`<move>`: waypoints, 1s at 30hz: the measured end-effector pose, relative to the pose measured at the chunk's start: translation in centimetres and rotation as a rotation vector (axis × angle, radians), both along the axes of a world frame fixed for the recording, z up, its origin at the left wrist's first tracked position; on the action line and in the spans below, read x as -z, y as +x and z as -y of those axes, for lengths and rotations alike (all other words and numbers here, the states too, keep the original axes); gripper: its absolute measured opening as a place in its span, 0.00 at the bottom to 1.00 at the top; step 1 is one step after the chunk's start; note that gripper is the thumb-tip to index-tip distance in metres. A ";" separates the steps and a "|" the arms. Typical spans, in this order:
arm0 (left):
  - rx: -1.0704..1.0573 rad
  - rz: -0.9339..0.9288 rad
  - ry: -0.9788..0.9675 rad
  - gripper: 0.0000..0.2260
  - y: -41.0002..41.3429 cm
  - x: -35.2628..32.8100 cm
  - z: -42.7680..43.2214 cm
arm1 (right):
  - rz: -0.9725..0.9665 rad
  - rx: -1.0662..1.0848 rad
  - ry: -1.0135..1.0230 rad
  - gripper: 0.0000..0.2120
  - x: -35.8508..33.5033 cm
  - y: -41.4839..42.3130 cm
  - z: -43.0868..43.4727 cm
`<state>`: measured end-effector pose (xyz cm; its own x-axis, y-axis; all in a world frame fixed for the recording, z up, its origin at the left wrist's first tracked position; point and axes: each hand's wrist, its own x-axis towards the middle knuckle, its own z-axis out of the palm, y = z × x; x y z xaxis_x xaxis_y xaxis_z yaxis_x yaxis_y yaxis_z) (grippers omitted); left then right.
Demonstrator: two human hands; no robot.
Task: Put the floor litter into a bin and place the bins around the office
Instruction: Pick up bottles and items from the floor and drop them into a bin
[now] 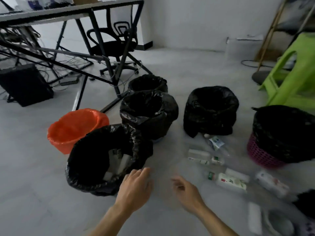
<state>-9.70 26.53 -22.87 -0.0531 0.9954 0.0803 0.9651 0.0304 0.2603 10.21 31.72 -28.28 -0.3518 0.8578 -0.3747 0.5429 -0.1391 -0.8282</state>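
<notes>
- Litter (pixel 204 157) lies loose on the floor at about two to three o'clock from the hands. It is mostly clear plastic bottles with green-and-white labels. A crumpled wrapper (pixel 216 142) lies further off at one o'clock, and there are blurred pale pieces in the view's five o'clock corner.
- The nearest bin (pixel 88 184), black-lined, stands at ten o'clock from the left hand (pixel 136 186) and holds a few pale packets. Collecting looks begun but far from finished.
- The left hand hovers just beside that bin's rim, fingers straight and relaxed, holding nothing.
- The right hand (pixel 185 193) hangs over bare floor with fingers loosely curled. It is blurred, but nothing shows in it.
- The other bins stand clustered together. The orange bin (pixel 68 143) is at nine o'clock of the view and two black-lined bins (pixel 170 106) are at twelve, one behind the other. A fourth black bin (pixel 211 123) is at one o'clock and a pink basket bin (pixel 262 155) at three. None looks set out round the office yet.
- The likely next move is for the right hand to reach towards three o'clock for the closest bottle (pixel 226 180). It would close round the body, carry the bottle across to ten o'clock and drop it inside the liner.
- Smooth, light bottles may roll away if nudged rather than gripped.
- The desk (pixel 68 12) and chair (pixel 112 46) at eleven o'clock look a fair spot for one bin later.
</notes>
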 end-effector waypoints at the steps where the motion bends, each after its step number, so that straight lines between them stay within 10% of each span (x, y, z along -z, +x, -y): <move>1: 0.054 0.009 -0.014 0.15 1.9 -0.1 -0.7 | 0.030 0.038 -0.013 0.10 0.6 2.2 0.7; 14: 0.411 -0.026 -0.522 0.23 26.6 -0.9 -3.9 | 0.485 0.366 -0.123 0.20 4.8 28.0 6.4; 30: 0.589 -0.224 -0.759 0.30 37.8 20.2 -4.7 | 0.893 0.259 0.057 0.19 16.7 33.2 6.2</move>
<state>28.13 31.26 -43.08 0.4062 0.6495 -0.6428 0.9042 -0.3876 0.1798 43.45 25.56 -45.03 0.2512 0.8948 -0.3692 0.9400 -0.3165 -0.1276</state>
